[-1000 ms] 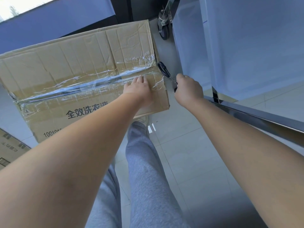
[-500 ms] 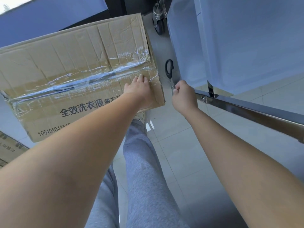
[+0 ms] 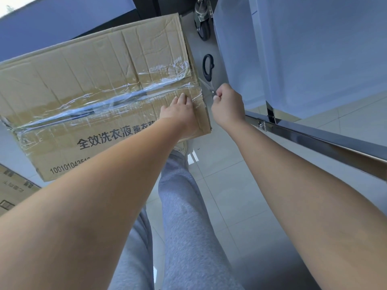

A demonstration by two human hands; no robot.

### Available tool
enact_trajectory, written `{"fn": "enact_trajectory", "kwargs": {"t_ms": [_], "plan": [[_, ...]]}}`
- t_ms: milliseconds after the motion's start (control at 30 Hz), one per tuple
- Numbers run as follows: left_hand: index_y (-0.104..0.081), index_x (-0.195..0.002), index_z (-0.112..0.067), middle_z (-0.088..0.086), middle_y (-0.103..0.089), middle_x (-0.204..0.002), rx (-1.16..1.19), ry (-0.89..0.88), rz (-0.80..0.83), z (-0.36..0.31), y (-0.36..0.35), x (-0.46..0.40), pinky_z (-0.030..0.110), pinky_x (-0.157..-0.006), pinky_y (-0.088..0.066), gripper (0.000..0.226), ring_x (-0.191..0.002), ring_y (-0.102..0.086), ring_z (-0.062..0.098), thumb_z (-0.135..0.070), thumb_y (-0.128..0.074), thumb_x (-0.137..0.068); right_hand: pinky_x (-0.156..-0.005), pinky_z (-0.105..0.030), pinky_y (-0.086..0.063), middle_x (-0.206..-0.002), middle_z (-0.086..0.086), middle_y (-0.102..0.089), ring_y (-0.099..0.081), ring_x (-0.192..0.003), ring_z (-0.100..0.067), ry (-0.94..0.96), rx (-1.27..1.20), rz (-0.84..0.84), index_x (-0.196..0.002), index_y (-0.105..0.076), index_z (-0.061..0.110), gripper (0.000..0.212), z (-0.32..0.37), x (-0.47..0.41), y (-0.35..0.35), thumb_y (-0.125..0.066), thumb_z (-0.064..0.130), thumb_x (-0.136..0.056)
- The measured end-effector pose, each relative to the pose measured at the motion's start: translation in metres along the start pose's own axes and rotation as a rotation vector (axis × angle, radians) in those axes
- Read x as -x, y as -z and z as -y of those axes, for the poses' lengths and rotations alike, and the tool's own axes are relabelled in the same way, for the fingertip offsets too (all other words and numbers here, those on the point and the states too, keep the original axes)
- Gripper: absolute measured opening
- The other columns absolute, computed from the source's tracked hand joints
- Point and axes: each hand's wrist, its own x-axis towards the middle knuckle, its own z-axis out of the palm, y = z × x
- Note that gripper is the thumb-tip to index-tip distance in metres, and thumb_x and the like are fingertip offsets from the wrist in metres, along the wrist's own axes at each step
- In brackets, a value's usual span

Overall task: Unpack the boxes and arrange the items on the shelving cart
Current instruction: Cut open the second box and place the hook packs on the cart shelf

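Note:
A large cardboard box (image 3: 88, 84) sealed with clear tape along its top seam stands on the floor ahead of me. My left hand (image 3: 180, 110) lies flat with straight fingers on the box top near its right end, just below the taped seam. My right hand (image 3: 227, 103) is curled in a fist round the blade end of a pair of scissors (image 3: 208, 66), right beside the box's right edge. The black handle of the scissors points away from me. The shelving cart (image 3: 314, 140) with its steel rail stands to the right.
A second cardboard box (image 3: 12, 191) shows at the lower left edge. A cart caster wheel (image 3: 203, 28) sits on the tiled floor beyond the scissors. Pale translucent panels (image 3: 314, 49) fill the upper right. My legs in grey trousers (image 3: 184, 206) are below.
The scissors' black handle has swung from leaning left over the box corner to pointing straight away. My right hand stays by the box's right edge. My left hand keeps pressing the box top.

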Motion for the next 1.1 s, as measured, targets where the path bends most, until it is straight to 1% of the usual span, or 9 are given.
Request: {"fn": "enact_trajectory", "kwargs": {"t_ms": [133, 267, 467, 667, 733, 867, 967, 1033, 1100], "plan": [[-0.001, -0.151, -0.010, 0.003, 0.004, -0.159, -0.001, -0.008, 0.001, 0.001, 0.000, 0.000, 0.045, -0.114, -0.016, 0.068, -0.146, -0.001, 0.021, -0.019, -0.039, -0.095, -0.064, -0.031, -0.036, -0.088, -0.008, -0.049, -0.046, -0.078, -0.027, 0.003, 0.041, 0.021, -0.088, -0.040, 0.012, 0.007, -0.001, -0.002, 0.002, -0.040, 0.011, -0.095], [-0.001, -0.151, -0.010, 0.003, 0.004, -0.159, 0.000, -0.009, 0.005, 0.002, 0.001, 0.000, 0.045, -0.114, -0.015, 0.069, -0.146, -0.001, 0.021, -0.020, -0.039, -0.094, -0.063, -0.031, -0.035, -0.088, -0.009, -0.048, -0.046, -0.078, -0.029, 0.041, 0.140, 0.054, -0.090, -0.040, 0.012, 0.006, -0.003, 0.001, 0.005, -0.039, 0.009, -0.096], [-0.001, -0.151, -0.010, 0.002, 0.004, -0.159, -0.003, -0.010, 0.012, 0.002, 0.004, 0.002, 0.045, -0.114, -0.015, 0.068, -0.146, -0.001, 0.020, -0.018, -0.037, -0.094, -0.064, -0.029, -0.035, -0.087, -0.008, -0.048, -0.046, -0.078, -0.028, 0.029, 0.156, 0.098, -0.089, -0.041, 0.012, 0.008, -0.004, 0.006, 0.007, -0.041, 0.005, -0.093], [-0.004, -0.151, -0.011, 0.000, 0.001, -0.159, 0.014, -0.034, 0.009, 0.004, 0.003, 0.001, 0.045, -0.113, -0.017, 0.065, -0.146, -0.002, 0.019, -0.015, -0.035, -0.094, -0.056, -0.028, -0.030, -0.066, 0.003, -0.037, -0.043, -0.075, -0.026, -0.018, 0.110, 0.101, -0.085, -0.038, 0.011, 0.010, -0.016, 0.018, -0.003, -0.041, 0.005, -0.093], [-0.006, -0.151, -0.011, 0.000, 0.001, -0.159, 0.018, -0.040, 0.003, 0.006, 0.002, 0.002, 0.045, -0.112, -0.018, 0.064, -0.146, -0.003, 0.020, -0.016, -0.035, -0.094, -0.054, -0.030, -0.030, -0.070, -0.002, -0.043, -0.046, -0.075, -0.028, -0.016, 0.121, 0.109, -0.084, -0.038, 0.011, 0.010, -0.023, 0.022, 0.000, -0.040, 0.006, -0.093], [-0.021, -0.147, -0.008, 0.003, -0.014, -0.156, 0.075, -0.009, -0.034, 0.016, 0.002, 0.009, 0.044, -0.107, -0.028, 0.057, -0.140, -0.023, 0.026, -0.018, -0.039, -0.093, -0.067, -0.035, -0.039, -0.086, -0.010, -0.052, -0.051, -0.082, -0.029, -0.099, 0.110, 0.067, -0.085, -0.042, 0.012, 0.009, -0.042, 0.052, -0.002, -0.042, 0.010, -0.094], [-0.037, -0.139, -0.006, 0.012, -0.039, -0.143, 0.296, 0.011, -0.065, 0.021, 0.002, 0.024, 0.039, -0.097, -0.038, 0.045, -0.125, -0.044, 0.032, -0.024, -0.038, -0.097, -0.069, -0.035, -0.035, -0.099, -0.013, -0.056, -0.051, -0.086, -0.030, -0.073, 0.008, -0.080, -0.092, -0.047, 0.009, 0.007, -0.025, 0.073, -0.009, -0.040, 0.009, -0.095], [-0.053, -0.125, -0.002, 0.016, -0.057, -0.124, 0.662, 0.081, -0.118, 0.022, 0.005, 0.035, 0.036, -0.088, -0.044, 0.048, -0.112, -0.055, 0.031, -0.037, -0.032, -0.100, -0.068, -0.037, -0.035, -0.107, -0.015, -0.055, -0.052, -0.091, -0.032, 0.042, 0.022, -0.129, -0.097, -0.049, 0.005, 0.010, 0.002, 0.079, -0.014, -0.040, 0.008, -0.095], [-0.064, -0.097, -0.002, 0.011, -0.068, -0.096, 1.135, 0.289, -0.060, 0.028, 0.018, 0.051, 0.032, -0.067, -0.048, 0.067, -0.085, -0.064, 0.027, -0.055, -0.023, -0.097, -0.065, -0.035, -0.031, -0.110, -0.013, -0.053, -0.050, -0.096, -0.032, 0.162, 0.112, -0.153, -0.101, -0.050, 0.003, 0.013, 0.028, 0.079, -0.022, -0.040, 0.008, -0.095]]}}
